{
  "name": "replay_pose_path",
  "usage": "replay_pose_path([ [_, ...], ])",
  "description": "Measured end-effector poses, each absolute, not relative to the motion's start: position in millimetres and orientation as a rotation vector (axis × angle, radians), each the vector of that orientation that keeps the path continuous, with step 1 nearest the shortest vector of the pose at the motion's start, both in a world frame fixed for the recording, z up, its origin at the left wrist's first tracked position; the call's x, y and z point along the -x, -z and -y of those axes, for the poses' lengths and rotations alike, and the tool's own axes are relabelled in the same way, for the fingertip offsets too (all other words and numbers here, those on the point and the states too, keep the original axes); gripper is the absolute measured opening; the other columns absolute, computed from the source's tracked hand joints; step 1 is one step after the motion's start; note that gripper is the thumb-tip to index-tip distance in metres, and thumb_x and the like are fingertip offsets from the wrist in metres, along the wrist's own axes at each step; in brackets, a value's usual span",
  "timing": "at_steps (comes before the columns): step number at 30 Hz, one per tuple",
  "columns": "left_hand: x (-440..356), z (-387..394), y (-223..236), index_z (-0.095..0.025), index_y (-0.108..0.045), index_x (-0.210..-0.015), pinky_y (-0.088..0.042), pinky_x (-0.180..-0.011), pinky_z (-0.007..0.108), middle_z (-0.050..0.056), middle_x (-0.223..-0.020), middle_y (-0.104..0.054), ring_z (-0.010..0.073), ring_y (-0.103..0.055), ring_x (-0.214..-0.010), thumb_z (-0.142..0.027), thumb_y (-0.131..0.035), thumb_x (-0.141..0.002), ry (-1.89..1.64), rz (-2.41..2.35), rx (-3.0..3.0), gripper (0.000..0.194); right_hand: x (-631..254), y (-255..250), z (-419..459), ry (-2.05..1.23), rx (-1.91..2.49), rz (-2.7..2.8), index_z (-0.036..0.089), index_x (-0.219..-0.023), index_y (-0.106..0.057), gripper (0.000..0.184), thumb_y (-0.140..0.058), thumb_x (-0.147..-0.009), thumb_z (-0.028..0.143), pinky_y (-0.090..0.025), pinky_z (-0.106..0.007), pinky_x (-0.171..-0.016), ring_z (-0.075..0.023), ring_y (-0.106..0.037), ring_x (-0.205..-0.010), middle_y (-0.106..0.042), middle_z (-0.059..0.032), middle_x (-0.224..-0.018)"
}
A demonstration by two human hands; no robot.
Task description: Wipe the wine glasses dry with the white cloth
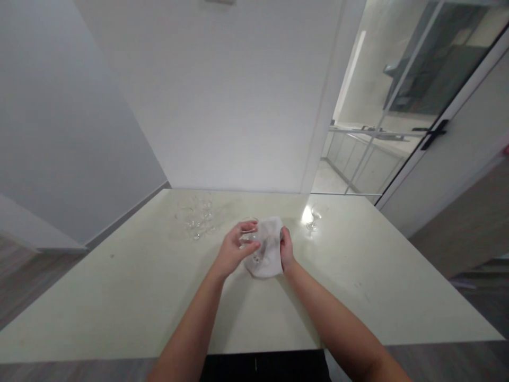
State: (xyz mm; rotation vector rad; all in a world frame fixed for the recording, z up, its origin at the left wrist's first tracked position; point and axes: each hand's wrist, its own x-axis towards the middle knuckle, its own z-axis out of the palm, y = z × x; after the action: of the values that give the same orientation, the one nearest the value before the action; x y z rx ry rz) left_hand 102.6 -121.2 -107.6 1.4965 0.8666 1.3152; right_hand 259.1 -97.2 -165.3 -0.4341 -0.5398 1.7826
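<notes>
My left hand (234, 250) grips a clear wine glass (250, 237) by its bowl, above the middle of a pale table (119, 297). My right hand (286, 249) holds a white cloth (267, 249) pressed around the glass. The cloth covers most of the glass's right side and hides the fingers of the right hand.
Several more clear glasses (196, 217) stand in a group at the back left of the table. One single glass (314, 218) stands at the back right, by a bright glare spot. A white wall runs behind the table, and a glass door (397, 106) opens onto a kitchen at the right.
</notes>
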Motion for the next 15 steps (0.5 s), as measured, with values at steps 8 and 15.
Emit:
replay_pose_path([
  [8,-135.0,115.6,131.9,-0.017,-0.062,-0.102,-0.045,-0.08,0.025,0.007,-0.106,-0.064,0.0171,-0.059,-0.095,-0.033,-0.077,-0.07,-1.146,-0.671,-1.279,0.039,-252.0,166.9,98.0,-1.687,0.519,0.58,0.017,-0.087,-0.067,0.032,-0.062,-0.072,0.044,-0.056,-0.037,-0.076,-0.0259,-0.069,-0.087,-0.072,-0.0052,-0.078],
  [15,-135.6,123.7,139.3,-0.02,-0.061,-0.101,-0.048,-0.07,0.023,0.004,-0.106,-0.065,0.0162,-0.062,-0.087,-0.044,-0.072,-0.07,-1.175,-0.521,-0.904,0.041,-255.2,194.0,89.5,-1.928,0.401,0.597,0.017,-0.088,-0.063,0.038,-0.065,-0.076,0.053,-0.054,-0.03,-0.054,-0.0191,-0.066,-0.061,-0.069,-0.003,-0.066],
])
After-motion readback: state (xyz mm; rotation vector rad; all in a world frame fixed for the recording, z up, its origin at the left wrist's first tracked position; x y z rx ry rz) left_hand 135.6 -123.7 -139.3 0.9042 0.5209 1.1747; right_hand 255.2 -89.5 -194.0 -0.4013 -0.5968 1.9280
